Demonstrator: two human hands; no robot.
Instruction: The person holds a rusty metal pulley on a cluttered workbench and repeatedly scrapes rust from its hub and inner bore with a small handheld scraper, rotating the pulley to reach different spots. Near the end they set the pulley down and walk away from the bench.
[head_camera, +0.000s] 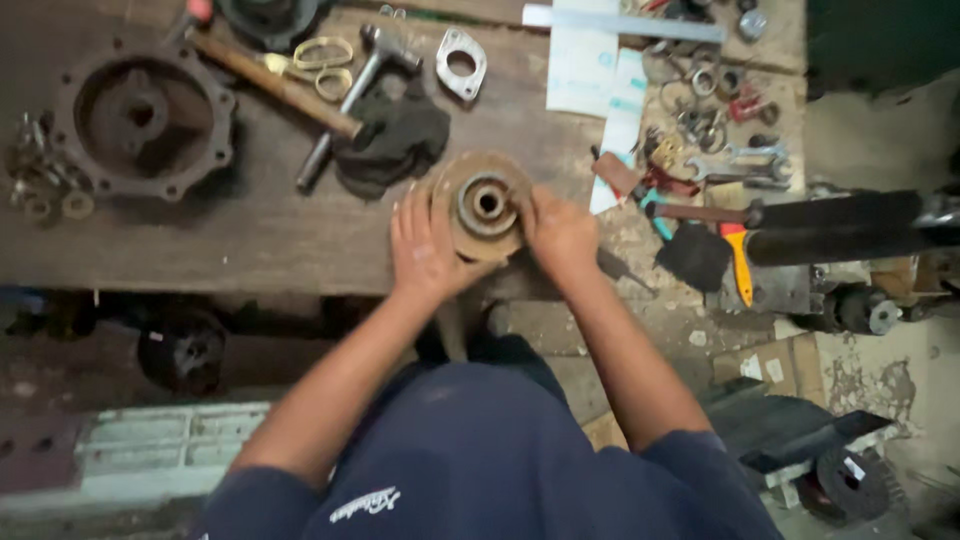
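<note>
Head view, rusty round flange between both hands, left hand and right hand grip closed on its rim.

Two hands are in view, with one rusty hub and one round housing. One hammer, one flange plate and one dark rag lie there too.

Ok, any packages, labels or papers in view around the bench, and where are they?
White paper sheets: bench top, upper middle, rectangular with faint pale-blue print.
Folded white leaflet: just below them, narrow, blue marks.
Cardboard box: floor, lower right, brown with small white labels.
No screens or signs.
</note>
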